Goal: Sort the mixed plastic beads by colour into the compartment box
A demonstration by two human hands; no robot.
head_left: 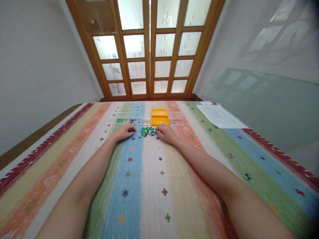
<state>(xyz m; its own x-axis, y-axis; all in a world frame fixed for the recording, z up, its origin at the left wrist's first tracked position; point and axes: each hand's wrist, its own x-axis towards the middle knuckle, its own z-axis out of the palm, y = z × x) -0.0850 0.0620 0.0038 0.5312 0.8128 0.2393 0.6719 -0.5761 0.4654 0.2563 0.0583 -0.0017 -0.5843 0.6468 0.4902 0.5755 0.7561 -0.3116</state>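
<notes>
A small heap of mixed blue, green, yellow and dark beads or tiny pieces (147, 132) lies on the striped tablecloth between my hands. My left hand (125, 131) rests just left of the heap, its fingers curled in towards the thumb. Whatever those fingers may hold is hidden. At the heap's right edge is my right hand (166, 133), thumb and fingertips drawn together; anything pinched there is too small to make out. Behind the heap stands an orange two-part box (160, 111). A clear tray (124, 115) with green and dark red pieces sits behind my left hand.
Right of the orange box is another clear tray (179, 117) with a few blue pieces. A small clear compartment with yellow pieces (147, 122) adjoins the box on the left. Printed paper sheets (221, 116) lie at the table's right side. Wooden glazed doors (150, 49) stand beyond.
</notes>
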